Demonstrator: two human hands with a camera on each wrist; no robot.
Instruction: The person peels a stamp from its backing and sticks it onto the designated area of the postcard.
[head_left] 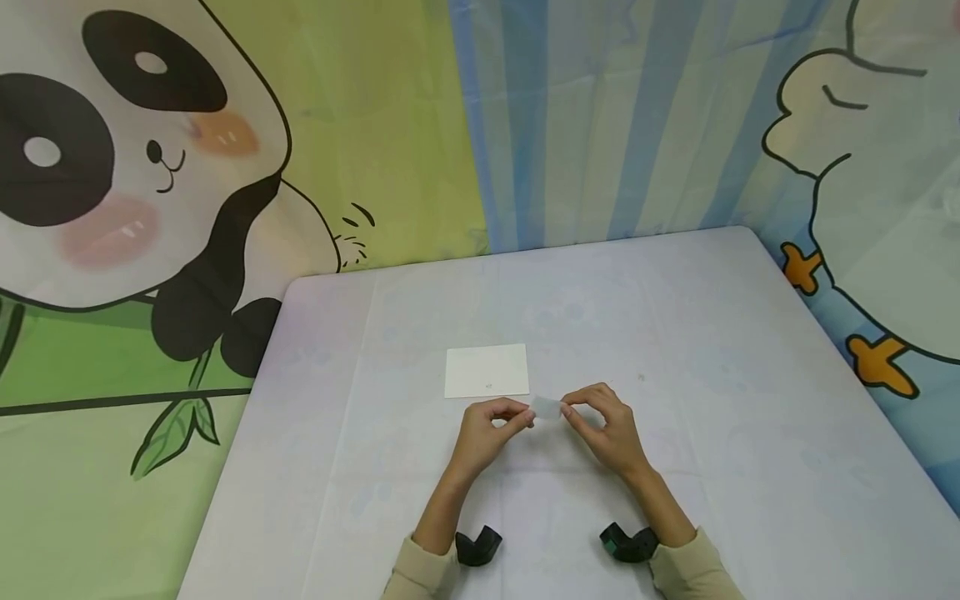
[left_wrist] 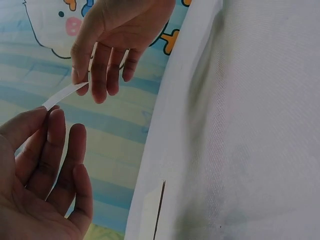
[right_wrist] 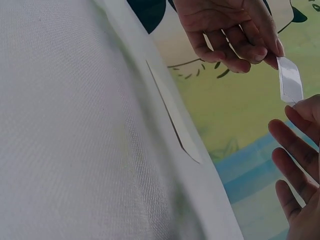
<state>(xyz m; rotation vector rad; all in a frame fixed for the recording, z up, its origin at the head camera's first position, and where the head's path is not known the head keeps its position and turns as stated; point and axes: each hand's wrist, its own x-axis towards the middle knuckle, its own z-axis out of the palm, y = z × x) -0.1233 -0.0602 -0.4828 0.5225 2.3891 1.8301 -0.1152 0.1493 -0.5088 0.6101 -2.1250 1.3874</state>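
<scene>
A small whitish strip, like a piece of paper or a sticker [head_left: 547, 408], is stretched between both hands above the table. The left hand [head_left: 491, 429] pinches its left end between thumb and index finger. At the other end, the right hand [head_left: 609, 429] pinches it the same way. In the right wrist view the strip [right_wrist: 290, 80] looks glossy, slightly bent and has a thin line along its edge. The left wrist view shows the strip [left_wrist: 65, 95] nearly edge-on. Just beyond the hands a white rectangular card [head_left: 487, 371] lies flat, bearing a tiny mark near its lower edge.
A pale cloth covers the table [head_left: 360, 500]. Black devices [head_left: 478, 547] sit at both wrists, by the beige sleeves. Behind the table hangs a printed backdrop with a panda [head_left: 142, 150] and blue stripes; a white cartoon figure [head_left: 892, 208] is on the right side.
</scene>
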